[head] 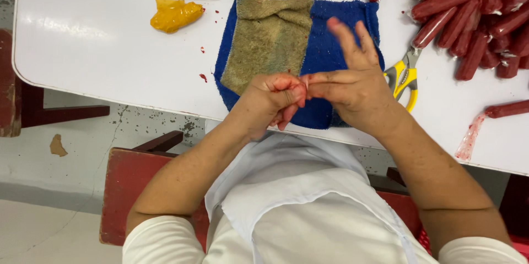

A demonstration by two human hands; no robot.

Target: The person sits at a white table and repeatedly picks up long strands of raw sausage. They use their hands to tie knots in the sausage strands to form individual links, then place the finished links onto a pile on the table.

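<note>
The white table point(99, 60) was covered at its near edge by a blue towel point(336, 44) bearing a tan cloth point(267, 38). Red sausages point(468, 16) were piled right of the towel, yellow-handled scissors point(405, 77) just beside it. Over the towel's near edge, the left hand point(270, 101) was curled shut and the right hand point(355, 85) pinched narrowly; a small pale casing end point(305, 80) was gripped between them, lying crosswise.

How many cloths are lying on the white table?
2: a blue towel spread flat at the table's near edge, and a tan cloth on top of its left half. Both hands partly cover the blue one; more could be hidden.
</note>
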